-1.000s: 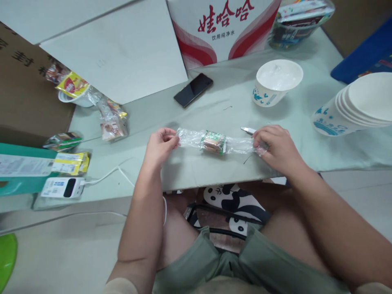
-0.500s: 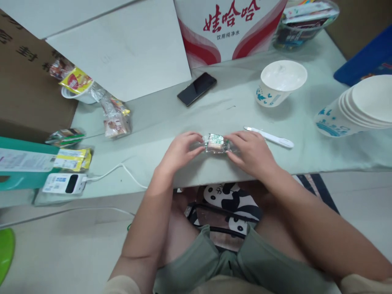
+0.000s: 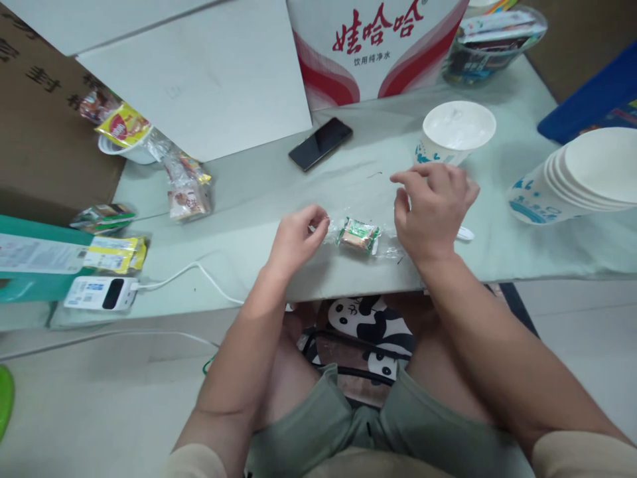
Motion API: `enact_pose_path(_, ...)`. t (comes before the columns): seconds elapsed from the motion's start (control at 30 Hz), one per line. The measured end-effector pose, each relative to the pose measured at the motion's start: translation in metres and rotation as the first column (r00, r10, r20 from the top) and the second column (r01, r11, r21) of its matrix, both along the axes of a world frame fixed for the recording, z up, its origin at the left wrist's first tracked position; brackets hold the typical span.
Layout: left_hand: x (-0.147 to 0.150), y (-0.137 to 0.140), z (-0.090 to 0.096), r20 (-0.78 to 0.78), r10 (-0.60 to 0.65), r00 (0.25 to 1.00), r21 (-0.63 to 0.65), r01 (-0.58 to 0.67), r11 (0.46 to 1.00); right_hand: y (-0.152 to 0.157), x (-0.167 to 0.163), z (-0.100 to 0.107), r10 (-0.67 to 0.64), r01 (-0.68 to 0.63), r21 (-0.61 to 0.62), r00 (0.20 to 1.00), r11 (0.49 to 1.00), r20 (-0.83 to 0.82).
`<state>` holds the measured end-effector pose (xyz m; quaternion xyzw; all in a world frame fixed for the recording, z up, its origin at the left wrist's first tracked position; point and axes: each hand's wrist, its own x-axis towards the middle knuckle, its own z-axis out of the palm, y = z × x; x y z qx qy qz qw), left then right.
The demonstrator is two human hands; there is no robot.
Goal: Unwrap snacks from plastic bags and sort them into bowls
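Observation:
A small snack in a green and clear wrapper [image 3: 357, 237] lies near the table's front edge, with loose clear plastic film [image 3: 389, 247] spread at its sides. My left hand [image 3: 298, 240] is just left of it, thumb and forefinger pinched at the film's left end. My right hand [image 3: 432, 209] is raised on the right, in front of a white paper cup [image 3: 458, 129] with blue print. Its fingers are bent and apart, with nothing visible in them. Under that hand lies a slim white knife [image 3: 465, 234]; only its handle end shows, the blade is hidden.
Behind lie a black phone [image 3: 321, 144] and a red-and-white carton [image 3: 373, 73]. Stacked paper cups [image 3: 542, 189] stand right, near a blue object [image 3: 587, 99]. Packaged snacks [image 3: 188, 199], a white power bank [image 3: 99, 293] with a cable and a green container [image 3: 40, 262] are left.
My right hand has let go of the snack's right side and risen up and to the right, covering most of the knife. The snack has shifted slightly right; my left hand stays beside it.

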<state>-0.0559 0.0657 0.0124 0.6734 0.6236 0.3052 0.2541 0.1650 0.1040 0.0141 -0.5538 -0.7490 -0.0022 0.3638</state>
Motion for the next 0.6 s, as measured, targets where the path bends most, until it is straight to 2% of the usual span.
enact_pose_path(0.07, 0.002, 0.002, 0.0, 0.112, 0.075, 0.991, 0.002, -0.076, 0.997, -0.009, -0.005, -0.001, 0.142, -0.142, 0.0, 0.99, 0.99, 0.007)
enact_pose_path(0.17, 0.002, 0.005, 0.002, 0.247, 0.146, 0.958, 0.053, -0.164, 0.985, -0.025, -0.017, -0.006, 0.387, -0.376, -0.148, 0.921, 0.915, 0.048)
enact_pose_path(0.33, -0.006, 0.01, -0.003, 0.344, 0.22, 0.913, 0.125, -0.277, 0.953, -0.036, -0.026, -0.009, 0.425, -0.357, -0.385, 0.899, 0.851, 0.106)
enact_pose_path(0.5, -0.019, 0.014, -0.012, 0.404, 0.287, 0.869, 0.104, -0.355, 0.929, -0.042, -0.02, -0.003, 0.539, -0.441, -0.476, 0.838, 0.761, 0.087)
enact_pose_path(0.6, -0.025, 0.017, -0.013, 0.424, 0.322, 0.846, 0.066, -0.384, 0.921, -0.048, -0.017, 0.0, 0.578, -0.475, -0.497, 0.814, 0.726, 0.067)
